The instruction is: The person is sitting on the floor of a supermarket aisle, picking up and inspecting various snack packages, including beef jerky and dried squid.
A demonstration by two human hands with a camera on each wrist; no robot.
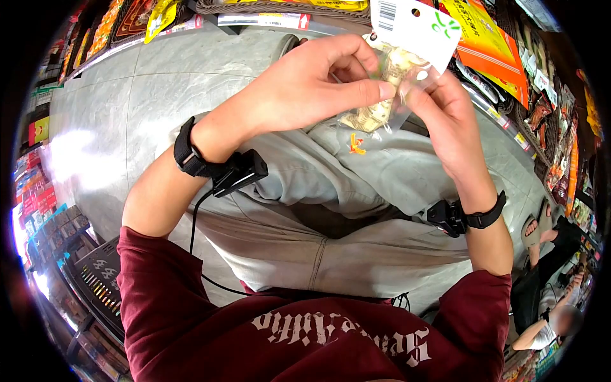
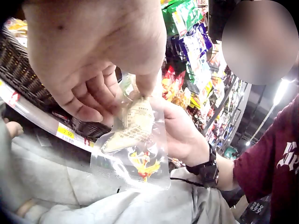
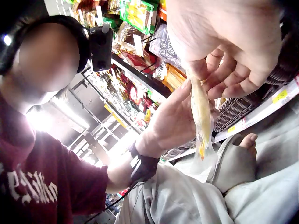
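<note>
Held up in front of the person is a clear snack packet [image 1: 387,102] with a pale, brown-printed piece inside and a white barcode panel [image 1: 417,28] at its top. A red and yellow rooster print [image 2: 145,164] shows near its lower end. The left hand [image 1: 318,79] pinches the packet from the left, its thumb lying across the front. From the other side, the right hand [image 1: 445,118] pinches the packet's edge between thumb and fingers. The right wrist view shows the packet [image 3: 201,109] nearly edge-on between both hands.
Shelves with wicker baskets [image 2: 28,70] and a price rail [image 1: 264,20] stand in front. Orange and yellow packs [image 1: 490,51] lie at the upper right. The person's grey trousers [image 1: 305,184] are below the hands, over a tiled floor [image 1: 153,83]. Another person [image 1: 541,318] is at the right.
</note>
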